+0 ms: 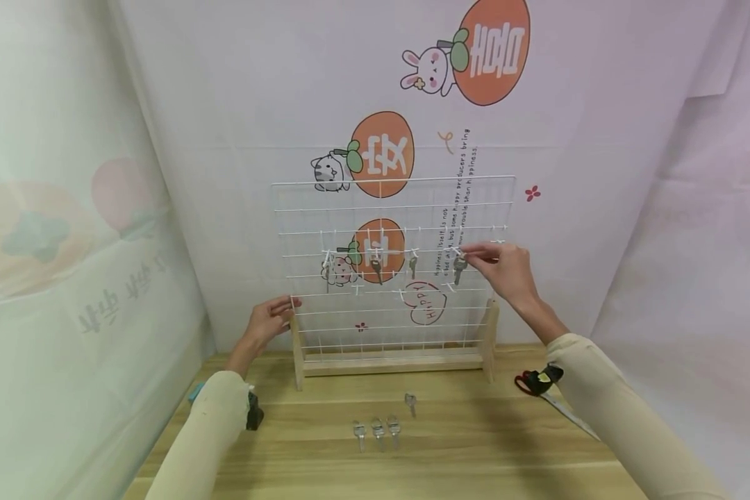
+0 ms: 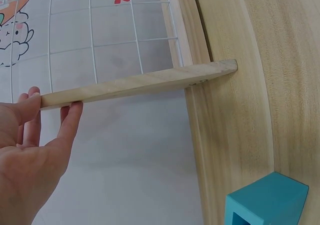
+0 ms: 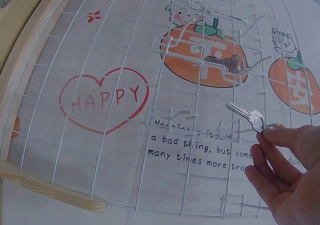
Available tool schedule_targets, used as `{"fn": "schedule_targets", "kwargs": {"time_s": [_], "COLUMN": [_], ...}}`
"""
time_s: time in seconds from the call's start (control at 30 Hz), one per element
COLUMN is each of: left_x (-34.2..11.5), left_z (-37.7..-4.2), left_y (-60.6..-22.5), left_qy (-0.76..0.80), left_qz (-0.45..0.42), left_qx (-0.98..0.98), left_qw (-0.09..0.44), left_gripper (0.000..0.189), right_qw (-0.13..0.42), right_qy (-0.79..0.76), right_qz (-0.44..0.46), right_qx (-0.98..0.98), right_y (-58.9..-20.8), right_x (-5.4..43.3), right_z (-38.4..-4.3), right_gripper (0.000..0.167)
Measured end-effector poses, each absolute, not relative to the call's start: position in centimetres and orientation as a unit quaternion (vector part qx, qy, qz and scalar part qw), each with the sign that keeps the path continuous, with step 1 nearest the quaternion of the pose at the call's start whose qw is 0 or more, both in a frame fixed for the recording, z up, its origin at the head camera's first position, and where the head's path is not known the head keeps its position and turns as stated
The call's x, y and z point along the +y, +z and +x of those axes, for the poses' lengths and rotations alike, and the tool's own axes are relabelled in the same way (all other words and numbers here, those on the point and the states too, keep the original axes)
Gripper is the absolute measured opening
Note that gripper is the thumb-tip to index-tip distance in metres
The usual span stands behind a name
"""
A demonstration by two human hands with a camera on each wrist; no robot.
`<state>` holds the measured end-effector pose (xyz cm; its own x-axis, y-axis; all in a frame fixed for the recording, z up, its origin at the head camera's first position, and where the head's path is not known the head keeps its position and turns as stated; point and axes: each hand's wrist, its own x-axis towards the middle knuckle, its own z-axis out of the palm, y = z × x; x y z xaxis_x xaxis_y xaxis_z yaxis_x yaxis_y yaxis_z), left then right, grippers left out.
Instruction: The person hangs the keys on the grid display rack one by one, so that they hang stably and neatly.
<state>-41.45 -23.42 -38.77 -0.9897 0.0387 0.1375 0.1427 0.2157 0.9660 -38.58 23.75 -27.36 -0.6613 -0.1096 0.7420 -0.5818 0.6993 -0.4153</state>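
A white wire grid (image 1: 390, 312) stands upright in a wooden base (image 1: 394, 364). My left hand (image 1: 269, 321) grips the top of the stand's left wooden upright (image 2: 135, 85), thumb on one side and fingers on the other. High on the grid's right part, my right hand (image 1: 506, 267) pinches the ring end of a silver key (image 3: 245, 116) beside a white hook (image 3: 230, 129). Whether the ring sits on that hook I cannot tell. More keys hang from hooks to the left: one key (image 1: 413, 265), a darker key (image 1: 377, 269) and another key (image 1: 327, 271).
On the wooden table in front lie a single key (image 1: 410, 403) and a row of three keys (image 1: 378, 432). A teal block (image 2: 270, 200) stands beyond the left upright. Near the right forearm is a red-looped, dark object (image 1: 526, 383). Printed white cloth (image 1: 225, 160) hangs behind.
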Motion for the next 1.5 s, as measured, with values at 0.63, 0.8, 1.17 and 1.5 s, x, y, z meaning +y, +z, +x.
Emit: {"fn": "schedule_targets", "kwargs": {"time_s": [0.63,0.8,1.17,1.5], "left_x": [-23.5,-23.5,-23.6,-23.7], "left_z": [-41.5,-41.3,-41.2,-41.4], "left_y": [-39.0,-38.8,-38.3,-38.9], "left_qy": [-0.624,-0.621,-0.621,-0.623], "left_qz": [-0.058,-0.062,-0.056,-0.058], "left_qx": [-0.779,-0.78,-0.781,-0.779], "left_qw": [0.039,0.041,0.034,0.033], "left_gripper": [0.042,0.042,0.042,0.045], "right_qw": [0.337,0.344,0.318,0.278], "right_qy": [0.353,0.37,0.382,0.381], "right_qz": [0.19,0.2,0.218,0.239], "right_qx": [-0.852,-0.839,-0.84,-0.849], "right_y": [-27.6,-27.9,-30.5,-34.7], "right_x": [23.4,23.7,23.3,21.7], "right_z": [-39.8,-38.6,-36.5,-36.0], "right_gripper": [0.023,0.027,0.028,0.025]}}
